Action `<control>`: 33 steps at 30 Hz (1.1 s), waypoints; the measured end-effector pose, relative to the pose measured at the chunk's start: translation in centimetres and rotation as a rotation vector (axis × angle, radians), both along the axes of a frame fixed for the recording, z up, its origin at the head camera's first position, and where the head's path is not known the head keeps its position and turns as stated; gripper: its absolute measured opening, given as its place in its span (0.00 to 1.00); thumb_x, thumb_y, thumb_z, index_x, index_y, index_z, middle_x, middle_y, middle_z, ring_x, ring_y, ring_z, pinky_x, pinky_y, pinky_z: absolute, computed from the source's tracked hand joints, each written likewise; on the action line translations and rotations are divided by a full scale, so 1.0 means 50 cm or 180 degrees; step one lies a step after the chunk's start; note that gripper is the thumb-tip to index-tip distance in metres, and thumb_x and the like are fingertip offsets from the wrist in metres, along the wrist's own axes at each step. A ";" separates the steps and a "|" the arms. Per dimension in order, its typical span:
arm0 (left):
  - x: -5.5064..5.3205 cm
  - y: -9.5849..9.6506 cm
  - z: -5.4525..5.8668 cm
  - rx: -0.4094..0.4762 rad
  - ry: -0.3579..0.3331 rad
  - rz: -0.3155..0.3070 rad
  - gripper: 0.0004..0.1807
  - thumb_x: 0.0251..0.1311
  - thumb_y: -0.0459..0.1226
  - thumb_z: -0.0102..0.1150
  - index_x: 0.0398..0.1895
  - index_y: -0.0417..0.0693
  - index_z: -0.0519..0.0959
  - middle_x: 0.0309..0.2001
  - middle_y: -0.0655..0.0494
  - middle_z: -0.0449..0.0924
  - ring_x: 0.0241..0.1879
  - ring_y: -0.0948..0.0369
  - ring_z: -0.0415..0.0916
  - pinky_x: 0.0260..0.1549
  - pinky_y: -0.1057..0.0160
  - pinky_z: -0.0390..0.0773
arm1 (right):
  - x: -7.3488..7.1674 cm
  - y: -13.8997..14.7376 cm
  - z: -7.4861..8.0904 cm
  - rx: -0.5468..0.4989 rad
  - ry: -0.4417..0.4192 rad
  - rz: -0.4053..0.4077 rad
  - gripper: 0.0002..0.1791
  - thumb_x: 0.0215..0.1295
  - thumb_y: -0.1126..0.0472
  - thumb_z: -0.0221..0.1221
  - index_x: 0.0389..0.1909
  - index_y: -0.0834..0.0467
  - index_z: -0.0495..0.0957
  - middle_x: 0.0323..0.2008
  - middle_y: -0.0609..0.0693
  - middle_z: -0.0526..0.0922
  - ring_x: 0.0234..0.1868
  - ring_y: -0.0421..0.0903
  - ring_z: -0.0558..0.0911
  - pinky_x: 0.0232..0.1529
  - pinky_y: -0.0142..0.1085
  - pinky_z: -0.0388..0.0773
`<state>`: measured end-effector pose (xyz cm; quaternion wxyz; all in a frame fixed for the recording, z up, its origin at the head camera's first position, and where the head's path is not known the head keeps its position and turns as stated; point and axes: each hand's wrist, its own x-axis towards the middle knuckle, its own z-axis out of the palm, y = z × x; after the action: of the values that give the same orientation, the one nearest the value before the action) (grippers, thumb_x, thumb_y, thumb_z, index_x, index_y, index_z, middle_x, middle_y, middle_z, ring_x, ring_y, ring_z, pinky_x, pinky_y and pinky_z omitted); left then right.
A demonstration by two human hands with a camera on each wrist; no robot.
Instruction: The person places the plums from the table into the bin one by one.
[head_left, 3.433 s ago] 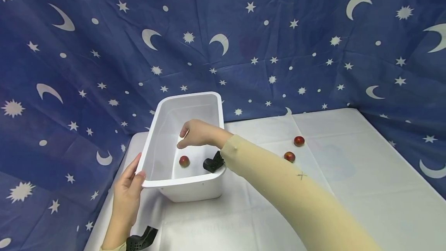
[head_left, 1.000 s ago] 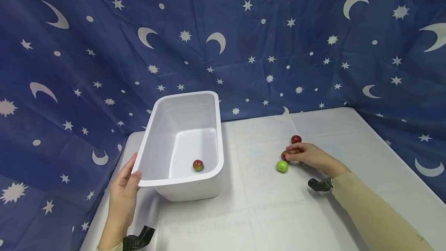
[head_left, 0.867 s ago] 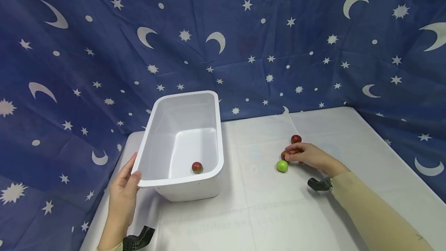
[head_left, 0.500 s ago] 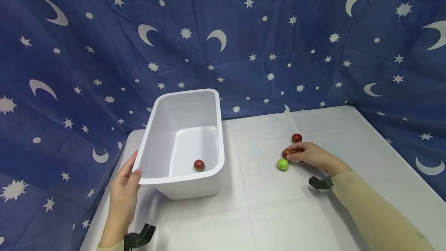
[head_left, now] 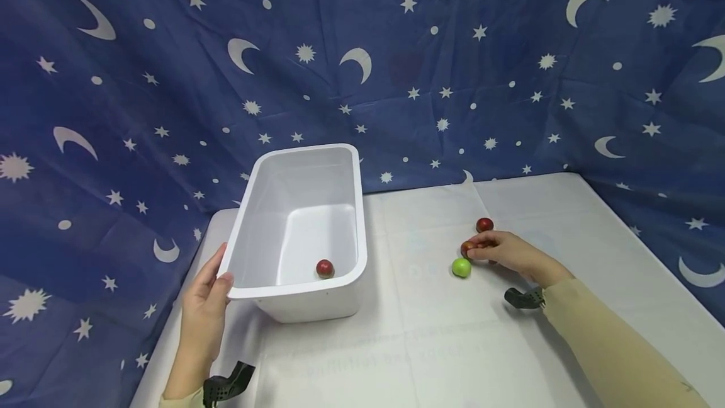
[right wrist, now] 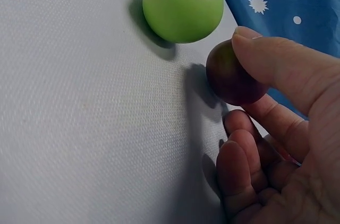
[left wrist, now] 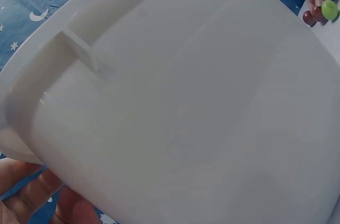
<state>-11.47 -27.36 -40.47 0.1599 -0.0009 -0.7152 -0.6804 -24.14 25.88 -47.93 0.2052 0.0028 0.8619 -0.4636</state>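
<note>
My left hand (head_left: 205, 307) grips the near left corner of the rim of a white plastic bin (head_left: 291, 291); the left wrist view shows its fingers (left wrist: 34, 195) at the bin's edge. Inside the bin, near its close end, lies one red plum (head_left: 325, 269). On the table at the right, my right hand (head_left: 512, 255) pinches a red plum (right wrist: 231, 75) between thumb and finger, its other fingers curled beneath. Just nearer lies a round green fruit (head_left: 461, 267), apart from the held plum in the right wrist view. Another red plum (head_left: 484, 225) lies just beyond.
A white cloth covers the table (head_left: 430, 345). Behind it and to the left hangs a blue curtain (head_left: 396, 68) with moons and stars. Black camera mounts sit on both wrists.
The right hand has come out of the bin and moved right to the plum on the table, which it now pinches. The plum in the bin has rolled rightward. The left hand keeps its hold.
</note>
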 end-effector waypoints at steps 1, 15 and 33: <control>0.000 0.000 0.000 -0.0006 0.0002 0.0003 0.26 0.72 0.30 0.42 0.72 0.47 0.64 0.71 0.50 0.60 0.60 0.59 0.68 0.48 0.70 0.75 | 0.000 0.000 0.000 -0.0019 -0.0011 -0.0003 0.33 0.57 0.42 0.66 0.58 0.57 0.74 0.55 0.56 0.73 0.51 0.52 0.71 0.49 0.42 0.71; 0.000 -0.001 -0.006 -0.0080 -0.0005 0.0009 0.26 0.72 0.30 0.43 0.72 0.48 0.64 0.71 0.49 0.60 0.60 0.60 0.68 0.48 0.70 0.75 | -0.007 -0.004 0.053 -0.0246 0.0097 -0.0052 0.34 0.59 0.43 0.65 0.59 0.61 0.71 0.50 0.56 0.77 0.47 0.56 0.73 0.46 0.44 0.74; 0.001 -0.001 -0.004 -0.0081 0.0003 -0.0002 0.26 0.72 0.31 0.43 0.72 0.44 0.62 0.71 0.48 0.59 0.61 0.60 0.67 0.48 0.70 0.75 | -0.039 -0.080 0.176 -0.0590 0.0278 0.0030 0.33 0.59 0.41 0.65 0.59 0.55 0.69 0.52 0.59 0.74 0.41 0.55 0.69 0.29 0.37 0.72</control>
<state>-11.43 -27.40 -40.66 0.1600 -0.0034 -0.7238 -0.6712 -26.09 21.89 -39.15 0.1691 -0.0405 0.8235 -0.5401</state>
